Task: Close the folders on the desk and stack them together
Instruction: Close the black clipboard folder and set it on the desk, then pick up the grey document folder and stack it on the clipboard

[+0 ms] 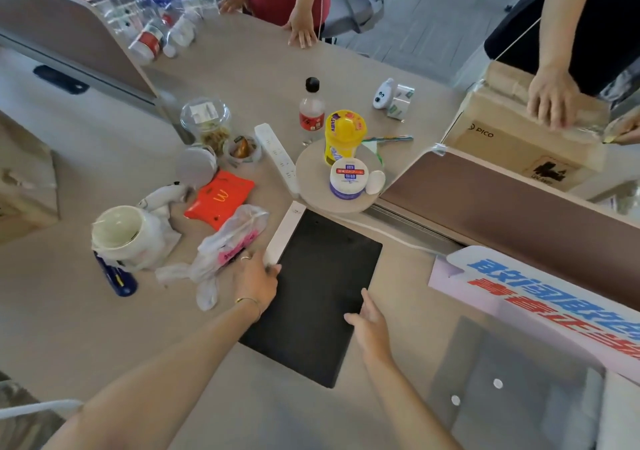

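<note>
A black folder (318, 286) lies shut and flat on the desk, in the middle of the head view. It has a white spine (285, 233) along its left edge. My left hand (256, 281) holds the folder at the near end of that spine, thumb over the black cover. My right hand (370, 325) rests at the folder's right edge, fingers apart, touching or just beside the cover. I see no second folder.
Left of the folder lie a white plastic bag (225, 252), a red packet (220, 196), a white mug (121, 234) and a blue pen (116, 276). Behind stand a power strip (277, 155), a round stand (311, 179) with jars, and a bottle (311, 110). Other people's hands rest at the far edge and on a cardboard box (512, 130).
</note>
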{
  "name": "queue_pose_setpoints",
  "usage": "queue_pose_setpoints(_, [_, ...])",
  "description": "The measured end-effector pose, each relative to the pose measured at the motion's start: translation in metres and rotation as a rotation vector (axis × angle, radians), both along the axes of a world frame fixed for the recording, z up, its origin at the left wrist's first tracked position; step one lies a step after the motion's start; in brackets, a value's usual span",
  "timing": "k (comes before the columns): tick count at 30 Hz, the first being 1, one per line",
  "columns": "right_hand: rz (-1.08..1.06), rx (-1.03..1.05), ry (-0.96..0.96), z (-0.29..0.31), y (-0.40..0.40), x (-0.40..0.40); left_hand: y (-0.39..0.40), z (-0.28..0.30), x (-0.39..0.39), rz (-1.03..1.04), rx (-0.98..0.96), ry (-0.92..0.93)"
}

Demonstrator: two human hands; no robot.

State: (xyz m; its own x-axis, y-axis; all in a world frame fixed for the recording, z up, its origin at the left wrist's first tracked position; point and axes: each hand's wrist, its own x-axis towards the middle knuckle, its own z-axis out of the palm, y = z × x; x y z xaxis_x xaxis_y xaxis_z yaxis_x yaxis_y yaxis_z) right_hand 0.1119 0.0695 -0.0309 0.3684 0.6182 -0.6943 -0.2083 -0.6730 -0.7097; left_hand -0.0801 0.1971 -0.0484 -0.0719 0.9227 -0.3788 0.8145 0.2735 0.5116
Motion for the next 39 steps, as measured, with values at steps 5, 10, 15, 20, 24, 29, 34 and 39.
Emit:
queue_pose_setpoints(5, [0.061,-0.006,0.000,0.002,-0.003,0.000,0.004,0.002,0.005,-0.009,-0.006,0.061])
queue_pose_setpoints(10, [0.097,0.044,-0.039,0.019,-0.011,0.014,-0.008,0.026,0.014,-0.061,0.089,0.111])
queue_pose_setpoints(15, [0.075,0.148,-0.123,0.044,-0.032,0.037,-0.043,0.046,0.049,-0.158,0.074,-0.084])
queue_pose_setpoints(20, [0.018,0.214,-0.146,0.074,-0.065,0.066,-0.094,0.072,0.103,-0.208,0.112,-0.203])
queue_pose_setpoints(24, [-0.058,0.262,-0.162,0.092,-0.105,0.094,-0.139,0.087,0.146,-0.283,0.133,-0.267])
queue_pose_setpoints(29, [-0.149,0.276,-0.220,0.105,-0.172,0.138,-0.203,0.092,0.204,-0.398,0.134,-0.312])
queue_pose_setpoints(34, [-0.254,0.268,-0.252,0.108,-0.252,0.192,-0.268,0.086,0.265,-0.475,0.075,-0.388])
queue_pose_setpoints(39, [-0.341,0.230,-0.236,0.102,-0.329,0.243,-0.318,0.075,0.310,-0.538,0.033,-0.347])
